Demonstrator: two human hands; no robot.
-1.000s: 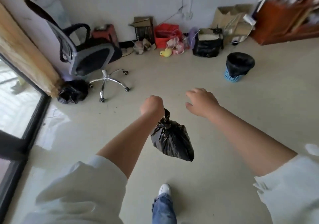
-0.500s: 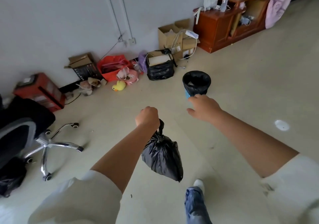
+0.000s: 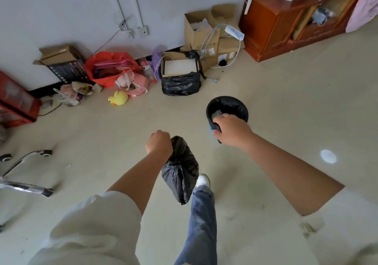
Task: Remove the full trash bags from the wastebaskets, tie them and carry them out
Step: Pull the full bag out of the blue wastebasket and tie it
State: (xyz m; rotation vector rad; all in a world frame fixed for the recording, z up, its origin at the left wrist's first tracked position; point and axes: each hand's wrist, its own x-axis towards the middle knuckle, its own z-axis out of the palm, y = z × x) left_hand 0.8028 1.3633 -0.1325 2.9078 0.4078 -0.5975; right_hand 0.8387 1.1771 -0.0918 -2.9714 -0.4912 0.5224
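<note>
My left grip (image 3: 159,143) is clenched round the neck of a tied black trash bag (image 3: 181,170), which hangs at six o'clock over the floor (image 3: 286,101), beside my jeans leg (image 3: 202,219). My right grip (image 3: 231,129) lies on the near rim of the black-lined wastebasket (image 3: 229,106) at one o'clock; whether its fingers have caught the liner I cannot tell. A yellow duck toy (image 3: 118,98) lies at eleven o'clock

Tied black bag (image 3: 180,174) hangs; lined wastebasket (image 3: 229,106) stands upright.
</note>
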